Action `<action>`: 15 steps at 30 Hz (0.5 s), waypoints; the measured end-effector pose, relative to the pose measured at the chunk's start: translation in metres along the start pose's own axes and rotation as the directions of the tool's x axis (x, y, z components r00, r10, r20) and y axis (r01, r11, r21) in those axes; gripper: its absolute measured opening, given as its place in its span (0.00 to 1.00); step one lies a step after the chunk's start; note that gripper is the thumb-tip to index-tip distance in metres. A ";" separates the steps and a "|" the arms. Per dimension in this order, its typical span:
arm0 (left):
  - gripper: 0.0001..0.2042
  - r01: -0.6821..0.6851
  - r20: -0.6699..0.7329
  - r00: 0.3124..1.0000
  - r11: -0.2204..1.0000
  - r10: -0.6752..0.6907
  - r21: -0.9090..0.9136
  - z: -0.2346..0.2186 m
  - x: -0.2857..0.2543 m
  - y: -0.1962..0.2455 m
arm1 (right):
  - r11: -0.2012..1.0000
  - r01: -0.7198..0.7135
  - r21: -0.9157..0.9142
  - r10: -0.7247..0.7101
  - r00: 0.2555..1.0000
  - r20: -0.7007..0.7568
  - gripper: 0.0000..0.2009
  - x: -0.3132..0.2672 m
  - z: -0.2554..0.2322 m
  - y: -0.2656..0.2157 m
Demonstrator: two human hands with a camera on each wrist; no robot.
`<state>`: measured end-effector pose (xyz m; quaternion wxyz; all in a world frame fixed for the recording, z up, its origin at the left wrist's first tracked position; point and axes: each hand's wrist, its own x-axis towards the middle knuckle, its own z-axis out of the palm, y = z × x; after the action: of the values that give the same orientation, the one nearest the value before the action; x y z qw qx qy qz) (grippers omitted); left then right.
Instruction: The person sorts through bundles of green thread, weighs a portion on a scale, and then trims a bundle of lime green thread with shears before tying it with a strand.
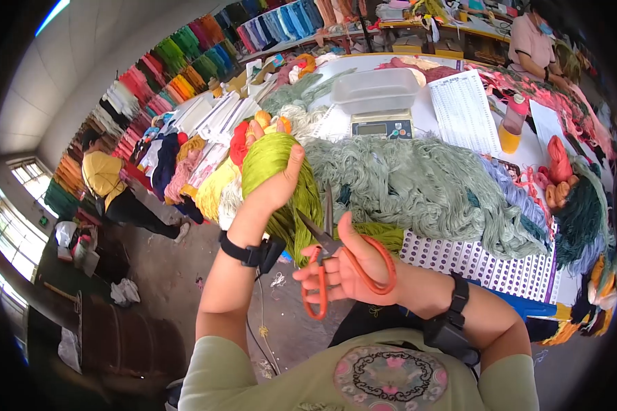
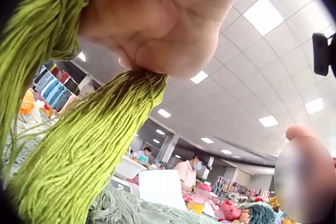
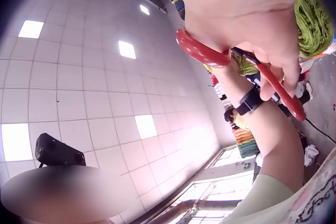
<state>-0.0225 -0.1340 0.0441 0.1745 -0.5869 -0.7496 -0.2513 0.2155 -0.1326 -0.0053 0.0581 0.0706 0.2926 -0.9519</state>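
A thick hank of lime green yarn (image 1: 271, 161) hangs from my left hand (image 1: 278, 186), gathered over the palm with the thumb side facing up. In the left wrist view the green strands (image 2: 89, 150) pass beneath that hand and fan out downward. My right hand (image 1: 360, 264) holds scissors (image 1: 378, 274) with orange-red handles, its thumb through one loop and fingers at the other. Their blades are spread apart and point at the hanging strands, overlapping them in the head view. The right wrist view shows the red handles (image 3: 202, 50) around the fingers.
A big heap of grey-green yarn (image 1: 418, 185) covers the table front. Behind it stand a scale (image 1: 382, 127) with a clear plastic tub (image 1: 377, 90), a printed sheet (image 1: 464, 113) and a bottle (image 1: 512, 123). One person (image 1: 106, 175) stands at left, another (image 1: 533, 44) at back right.
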 end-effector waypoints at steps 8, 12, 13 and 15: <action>0.40 -0.291 -0.253 0.936 0.942 0.244 -0.168 -0.030 -0.044 0.045 | 0.893 0.439 -0.096 -0.447 0.891 -0.079 0.39 0.020 0.003 -0.012; 0.46 -0.204 -0.314 0.863 0.296 -0.395 -0.933 -0.011 -0.055 0.065 | 0.509 0.609 -0.609 -0.700 0.704 0.118 0.26 -0.009 0.011 -0.016; 0.46 -0.412 -0.374 0.903 -0.183 -0.211 -0.893 -0.016 -0.066 0.082 | 0.456 0.590 -0.666 -0.707 0.695 0.131 0.26 -0.014 0.015 -0.015; 0.47 -0.361 -0.325 0.932 -0.470 -0.158 -0.805 -0.022 -0.069 0.077 | 0.394 0.541 -0.743 -0.710 0.693 0.128 0.27 -0.017 0.014 -0.014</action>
<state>0.0685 -0.1869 0.0365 -0.2737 -0.4759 -0.0674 -0.8331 0.2285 -0.1278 0.0161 -0.3139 0.0252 0.6565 -0.6854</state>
